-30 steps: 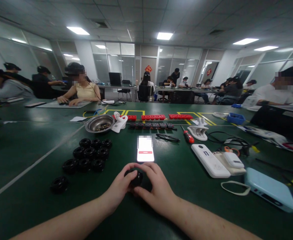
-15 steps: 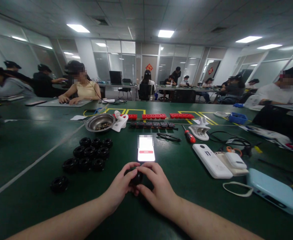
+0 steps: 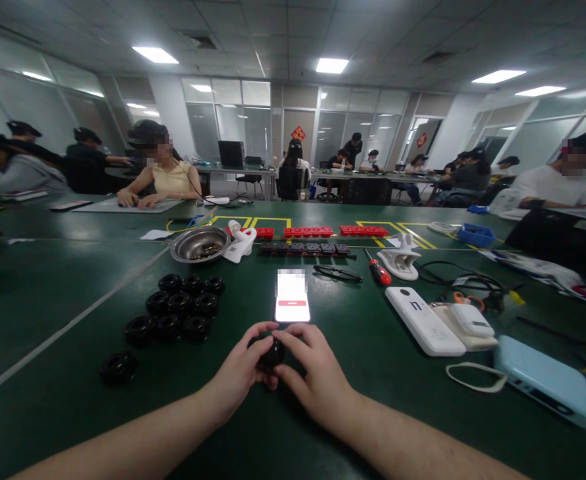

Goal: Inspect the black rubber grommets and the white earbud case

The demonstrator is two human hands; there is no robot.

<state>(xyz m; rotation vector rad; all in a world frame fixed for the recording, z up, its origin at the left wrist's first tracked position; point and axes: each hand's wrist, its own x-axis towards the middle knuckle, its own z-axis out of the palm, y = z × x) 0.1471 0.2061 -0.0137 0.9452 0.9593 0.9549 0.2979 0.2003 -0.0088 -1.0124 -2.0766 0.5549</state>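
Between my two hands is a glossy round black part (image 3: 271, 355). My left hand (image 3: 247, 363) wraps it from the left, thumb on top. My right hand (image 3: 309, 367) grips its right side, fingertips close to the left thumb; the underside is hidden. To the left, several similar black ring-shaped parts (image 3: 179, 303) lie in rows on the green table, and one more black ring (image 3: 118, 368) lies apart, nearer me. Just beyond my fingers stands a phone (image 3: 293, 307) with a lit screen.
Farther back are a metal bowl (image 3: 200, 245) of small brass-coloured pieces, red strips (image 3: 307, 232), a black strip (image 3: 305, 249), black glasses (image 3: 337, 274) and a screwdriver (image 3: 380, 272). Rightward lie a white power bank (image 3: 425, 323), a light-blue box (image 3: 547, 380) and cables. People sit at tables beyond.
My right fingers have shifted slightly on the round black part, and more of its top shows. Both hands stay in nearly the same place.
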